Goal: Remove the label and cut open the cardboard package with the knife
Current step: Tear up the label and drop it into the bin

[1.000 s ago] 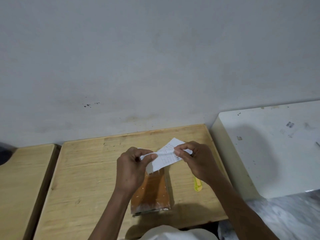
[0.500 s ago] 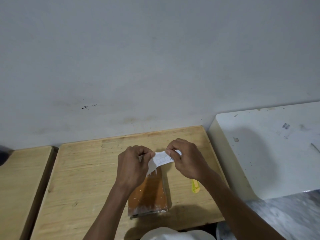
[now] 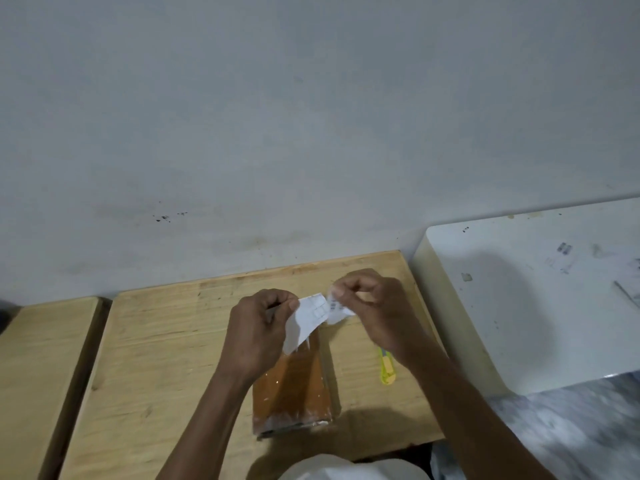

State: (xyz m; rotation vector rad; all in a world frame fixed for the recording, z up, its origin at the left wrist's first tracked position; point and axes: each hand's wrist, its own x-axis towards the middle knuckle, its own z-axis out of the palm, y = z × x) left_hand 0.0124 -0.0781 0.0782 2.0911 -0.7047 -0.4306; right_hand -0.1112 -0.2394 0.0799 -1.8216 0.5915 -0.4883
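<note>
A brown cardboard package point(image 3: 294, 389), shiny with tape, lies flat on the wooden table point(image 3: 166, 344) below my hands. The white printed label point(image 3: 311, 315) is off the package and held in the air above its far end. My left hand point(image 3: 256, 330) pinches the label's left part. My right hand point(image 3: 374, 306) pinches its right part, and the paper bends or splits between the two hands. A yellow utility knife point(image 3: 387, 370) lies on the table just right of the package, partly under my right wrist.
A second wooden table point(image 3: 38, 368) stands to the left across a narrow gap. A white block-like surface point(image 3: 540, 306) sits to the right, higher than the table. A grey wall runs behind. White cloth point(image 3: 346, 469) shows at the bottom edge.
The label, spread wide between my hands a second ago, has been folded and drawn in smaller. My hands have come closer together above the package, which has not moved.
</note>
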